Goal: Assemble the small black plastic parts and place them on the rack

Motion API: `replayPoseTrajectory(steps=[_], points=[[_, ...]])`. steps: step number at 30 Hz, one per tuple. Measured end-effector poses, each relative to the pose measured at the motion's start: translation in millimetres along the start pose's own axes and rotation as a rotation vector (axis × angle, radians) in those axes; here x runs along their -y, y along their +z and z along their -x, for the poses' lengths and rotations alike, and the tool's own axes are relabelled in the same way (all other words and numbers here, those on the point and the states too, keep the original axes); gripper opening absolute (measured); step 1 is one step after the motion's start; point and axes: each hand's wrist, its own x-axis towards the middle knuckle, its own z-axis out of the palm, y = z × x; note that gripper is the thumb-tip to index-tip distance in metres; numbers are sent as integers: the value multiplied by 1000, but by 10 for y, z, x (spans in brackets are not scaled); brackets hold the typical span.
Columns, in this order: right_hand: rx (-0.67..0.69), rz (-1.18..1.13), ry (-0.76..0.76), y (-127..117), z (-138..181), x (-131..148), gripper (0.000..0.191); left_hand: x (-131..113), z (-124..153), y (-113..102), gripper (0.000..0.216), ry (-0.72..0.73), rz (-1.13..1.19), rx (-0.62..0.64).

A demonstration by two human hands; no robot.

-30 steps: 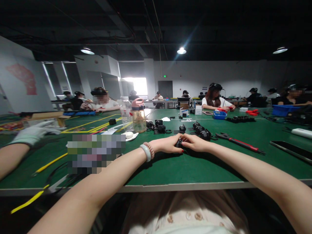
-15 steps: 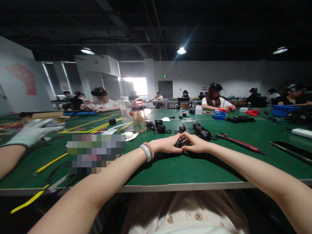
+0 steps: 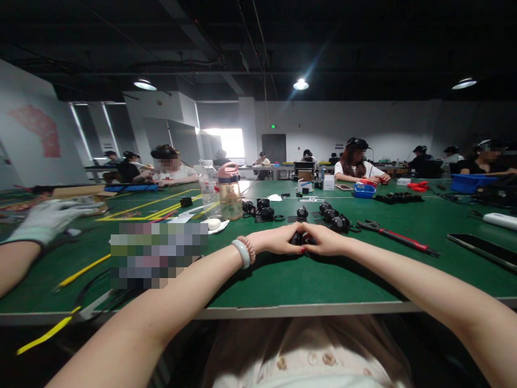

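Between my two hands is a small black part (image 3: 298,238), mostly covered by my fingers, so its kind is not clear. My left hand (image 3: 281,238) closes on it from the left, thumb toward me. From the right, my right hand (image 3: 324,240) grips the same part, its fingertips meeting those of the left. Just beyond my hands lie several black rounded parts (image 3: 337,221) and one more black part (image 3: 302,212). Red-and-black handled pliers (image 3: 398,237) rest to the right of my right hand.
On the green table (image 3: 258,280) stand a drink bottle (image 3: 230,196) and a clear plastic bottle (image 3: 209,191). A phone (image 3: 484,250) lies at right, a blue bin (image 3: 364,191) farther back. A co-worker's gloved hand (image 3: 44,221) is at left. Other people sit beyond.
My right fingers have flattened and closed in slightly around the black part; my left hand has barely moved. The co-worker's gloved hand at left has shifted a little.
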Motion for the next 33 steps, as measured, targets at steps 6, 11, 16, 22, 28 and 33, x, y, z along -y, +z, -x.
replayPoseTrajectory(steps=[6, 11, 16, 22, 28, 33], points=[[11, 20, -2, 1, -2, 2, 39, -1, 1, 2, 48, 8, 5, -6], [21, -3, 8, -3, -2, 15, 41, -9, 0, 3, 47, 2, 12, -8], [27, 9, 19, -1, 1, 8, 42, -16, 1, -1, 46, 3, 17, -5], [36, 15, 29, -3, 7, -4, 41, -20, 12, -13, 47, -2, 31, 3], [44, 0, 32, -12, 10, 2, 40, 3, 5, -1, 48, 6, 42, 4], [44, -20, 26, -24, 9, 14, 38, -8, 5, -3, 47, 6, 35, 0]])
